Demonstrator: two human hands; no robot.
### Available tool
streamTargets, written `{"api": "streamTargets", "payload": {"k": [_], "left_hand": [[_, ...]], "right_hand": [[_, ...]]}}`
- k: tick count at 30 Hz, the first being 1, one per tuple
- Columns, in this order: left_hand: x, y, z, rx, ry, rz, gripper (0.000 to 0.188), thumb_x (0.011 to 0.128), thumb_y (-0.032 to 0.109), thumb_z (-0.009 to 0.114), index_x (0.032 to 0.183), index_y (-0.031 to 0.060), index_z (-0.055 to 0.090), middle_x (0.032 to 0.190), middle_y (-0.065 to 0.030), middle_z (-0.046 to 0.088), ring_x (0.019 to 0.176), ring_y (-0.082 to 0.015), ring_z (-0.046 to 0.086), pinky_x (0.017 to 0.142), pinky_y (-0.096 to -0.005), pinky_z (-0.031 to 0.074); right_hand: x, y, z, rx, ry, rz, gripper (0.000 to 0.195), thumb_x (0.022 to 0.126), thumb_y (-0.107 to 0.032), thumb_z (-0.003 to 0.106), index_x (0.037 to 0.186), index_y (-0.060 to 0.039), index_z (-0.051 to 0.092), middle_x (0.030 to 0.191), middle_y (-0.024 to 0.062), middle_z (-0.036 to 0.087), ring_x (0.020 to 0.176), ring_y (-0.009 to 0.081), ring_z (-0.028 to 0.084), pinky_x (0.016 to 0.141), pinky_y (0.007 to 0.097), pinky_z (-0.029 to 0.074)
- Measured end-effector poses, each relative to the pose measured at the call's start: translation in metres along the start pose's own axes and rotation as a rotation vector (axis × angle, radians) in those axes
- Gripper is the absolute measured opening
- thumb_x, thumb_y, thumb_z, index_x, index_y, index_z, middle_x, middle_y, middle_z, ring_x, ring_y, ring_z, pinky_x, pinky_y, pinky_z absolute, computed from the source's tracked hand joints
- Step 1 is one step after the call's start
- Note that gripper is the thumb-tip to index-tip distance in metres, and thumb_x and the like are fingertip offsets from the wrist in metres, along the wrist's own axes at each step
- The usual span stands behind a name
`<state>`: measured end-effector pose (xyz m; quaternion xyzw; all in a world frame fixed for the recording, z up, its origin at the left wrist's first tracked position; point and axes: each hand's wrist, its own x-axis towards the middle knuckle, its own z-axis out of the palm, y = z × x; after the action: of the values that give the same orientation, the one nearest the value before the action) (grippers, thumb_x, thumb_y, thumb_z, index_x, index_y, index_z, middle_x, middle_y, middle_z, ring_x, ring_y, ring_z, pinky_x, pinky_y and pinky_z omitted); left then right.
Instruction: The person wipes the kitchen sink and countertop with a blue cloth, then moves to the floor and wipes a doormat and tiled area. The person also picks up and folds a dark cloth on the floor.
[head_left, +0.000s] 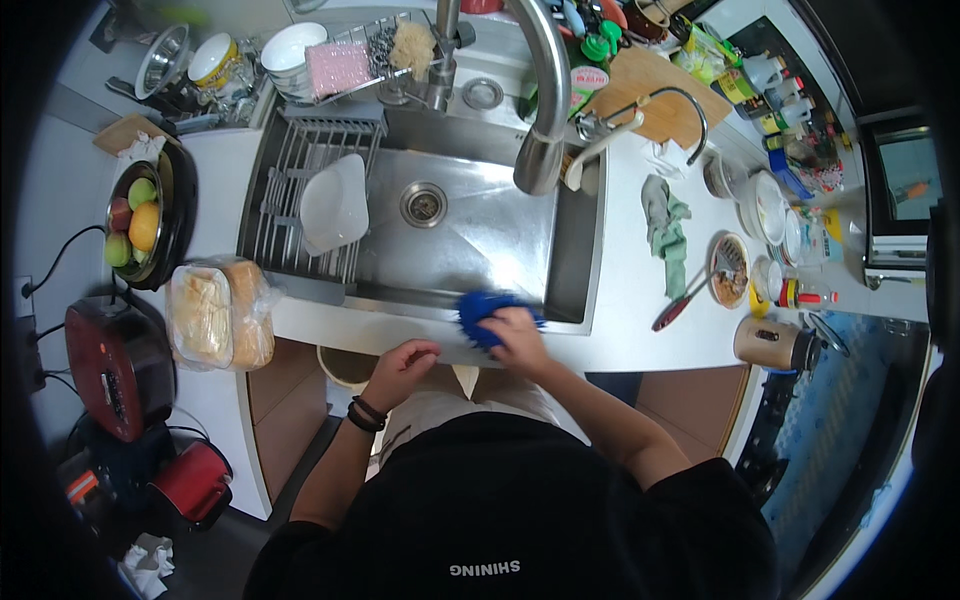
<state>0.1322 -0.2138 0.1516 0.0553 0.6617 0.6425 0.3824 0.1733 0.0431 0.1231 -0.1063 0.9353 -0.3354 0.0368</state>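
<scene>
My right hand (517, 341) grips a blue shaggy cleaning cloth (484, 315), pressed on the front rim of the stainless steel sink (480, 225) and the white counter edge. To its left, my left hand (401, 371) hovers by the counter's front edge, fingers loosely curled, with nothing seen in it; dark bands circle that wrist. A white plastic basin (337, 204) rests tilted on the metal rack (289, 187) in the sink's left part. The steel faucet (541, 150) arches over the sink, and the drain (424, 205) shows near the middle.
Right of the sink lie a green-grey cloth (666, 232), a plate of food (730, 271) and a red-handled slotted turner (679, 304). Bagged bread (251, 315) and a fruit bowl (135, 223) stand on the left. A wooden cutting board (660, 97) is at the back right.
</scene>
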Motion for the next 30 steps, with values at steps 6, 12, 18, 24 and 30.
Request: {"api": "streamTargets", "payload": {"k": [6, 12, 18, 24, 30], "left_hand": [[0.069, 0.055, 0.007, -0.076, 0.068, 0.015, 0.022, 0.090, 0.015, 0.052, 0.108, 0.0025, 0.055, 0.095, -0.0036, 0.060, 0.087, -0.0098, 0.057, 0.075, -0.0229, 0.045], [0.216, 0.095, -0.042, -0.184, 0.417, 0.095, 0.040, 0.087, 0.029, 0.057, 0.115, 0.0031, 0.046, 0.099, -0.0065, 0.056, 0.080, -0.0182, 0.061, 0.061, -0.0287, 0.051], [0.316, 0.168, -0.073, -0.472, 0.564, -0.176, 0.057, 0.084, 0.046, 0.051, 0.110, -0.0035, 0.042, 0.097, -0.0164, 0.052, 0.080, -0.0303, 0.064, 0.058, -0.0365, 0.054], [0.344, 0.136, -0.089, -0.411, 0.601, -0.018, 0.042, 0.090, 0.035, 0.038, 0.102, -0.0043, 0.046, 0.084, -0.0207, 0.060, 0.069, -0.0322, 0.066, 0.054, -0.0364, 0.054], [0.342, 0.115, -0.071, -0.525, 0.639, 0.128, 0.045, 0.089, 0.041, 0.041, 0.104, -0.0008, 0.046, 0.085, -0.0172, 0.059, 0.073, -0.0304, 0.065, 0.060, -0.0376, 0.053]], "right_hand": [[0.088, 0.035, 0.023, 0.672, 0.138, 0.369, 0.024, 0.085, -0.021, 0.058, 0.104, -0.0052, 0.055, 0.086, 0.0120, 0.062, 0.075, 0.0247, 0.061, 0.067, 0.0317, 0.048], [0.101, 0.055, -0.082, 1.670, 0.087, 0.863, 0.039, 0.095, -0.034, 0.036, 0.114, -0.0047, 0.053, 0.102, 0.0110, 0.062, 0.089, 0.0230, 0.061, 0.077, 0.0369, 0.051], [0.111, 0.064, -0.104, 1.974, -0.005, 0.751, 0.063, 0.087, -0.056, 0.039, 0.123, -0.0051, 0.048, 0.118, 0.0140, 0.055, 0.104, 0.0308, 0.054, 0.093, 0.0445, 0.041], [0.121, 0.048, -0.103, 1.888, -0.025, 0.792, 0.066, 0.081, -0.057, 0.051, 0.121, -0.0043, 0.050, 0.112, 0.0130, 0.058, 0.095, 0.0294, 0.058, 0.084, 0.0436, 0.047], [0.127, 0.062, -0.071, 1.896, -0.041, 0.895, 0.046, 0.085, -0.038, 0.051, 0.112, -0.0015, 0.055, 0.101, 0.0113, 0.062, 0.087, 0.0264, 0.061, 0.078, 0.0415, 0.050]]}}
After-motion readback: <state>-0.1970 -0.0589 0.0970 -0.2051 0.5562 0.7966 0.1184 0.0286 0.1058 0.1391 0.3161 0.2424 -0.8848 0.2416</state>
